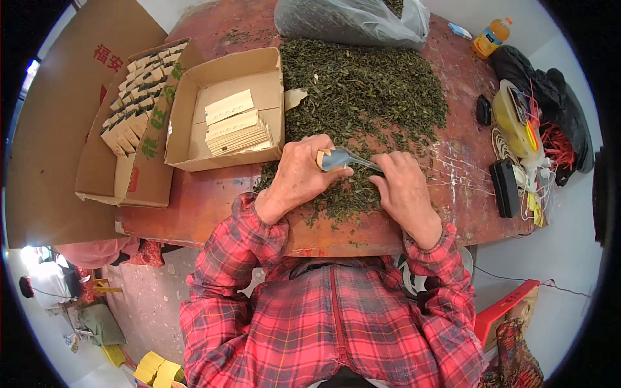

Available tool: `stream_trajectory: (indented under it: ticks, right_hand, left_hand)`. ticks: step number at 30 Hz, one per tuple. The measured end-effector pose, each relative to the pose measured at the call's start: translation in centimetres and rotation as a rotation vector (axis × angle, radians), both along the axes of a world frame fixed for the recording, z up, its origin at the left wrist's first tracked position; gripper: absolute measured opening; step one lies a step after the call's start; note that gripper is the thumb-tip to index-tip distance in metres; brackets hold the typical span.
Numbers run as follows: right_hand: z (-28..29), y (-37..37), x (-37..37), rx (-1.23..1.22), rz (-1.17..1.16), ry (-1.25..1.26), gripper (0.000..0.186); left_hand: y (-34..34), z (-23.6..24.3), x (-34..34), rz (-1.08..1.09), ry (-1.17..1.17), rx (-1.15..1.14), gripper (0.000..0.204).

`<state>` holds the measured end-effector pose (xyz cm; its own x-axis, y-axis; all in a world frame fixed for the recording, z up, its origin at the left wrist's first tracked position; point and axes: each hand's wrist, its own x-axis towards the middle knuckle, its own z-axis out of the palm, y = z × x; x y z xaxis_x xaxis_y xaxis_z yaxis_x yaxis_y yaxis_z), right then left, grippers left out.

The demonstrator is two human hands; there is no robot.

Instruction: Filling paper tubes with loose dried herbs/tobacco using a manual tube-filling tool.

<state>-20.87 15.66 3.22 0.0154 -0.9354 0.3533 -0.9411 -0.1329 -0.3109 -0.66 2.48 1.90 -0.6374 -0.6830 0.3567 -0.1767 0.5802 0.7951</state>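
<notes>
My left hand [299, 171] is closed around a small tan paper packet [321, 159], of which only an edge shows past the fingers. A metal spoon [336, 160] has its bowl at the packet's mouth. Its handle runs right into my right hand [406, 187], where thumb and fingers pinch it. What lies in the packet is hidden. Beneath and beyond both hands spreads a heap of loose dark green dried leaves [369, 84], like tea. Left of my left hand, a shallow cardboard box [225, 66] holds a stack of flat tan packets [238, 132].
Farther left, a longer cardboard box [87, 184] contains rows of upright filled packets [139, 90]. A clear plastic bag [349, 24] of leaves stands at the back. On the right are an orange drink bottle [491, 39], a yellow bowl [510, 123] and a black case [504, 188].
</notes>
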Motion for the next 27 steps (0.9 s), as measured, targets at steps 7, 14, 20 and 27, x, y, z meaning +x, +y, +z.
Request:
stream_trajectory:
  ticks: [7, 14, 20, 27]
  right_hand:
    - [-1.0, -0.5, -0.6, -0.01, 0.008, -0.021, 0.022]
    - [0.4, -0.3, -1.2, -0.159, 0.047, -0.127, 0.026]
    - [2.1, 0.8, -2.7, -0.209, -0.06, -0.115, 0.021]
    - [2.3, 0.5, -4.9, -0.186, -0.169, 0.001, 0.015]
  left_hand:
    - [0.0, -0.2, -0.1, 0.019, -0.023, -0.005, 0.04]
    - [-0.1, -0.8, -0.2, 0.06, -0.052, -0.049, 0.043]
    - [-0.1, -0.9, -0.5, 0.051, -0.043, -0.07, 0.043]
    - [-0.1, -1.0, -0.4, 0.04, -0.053, -0.019, 0.043]
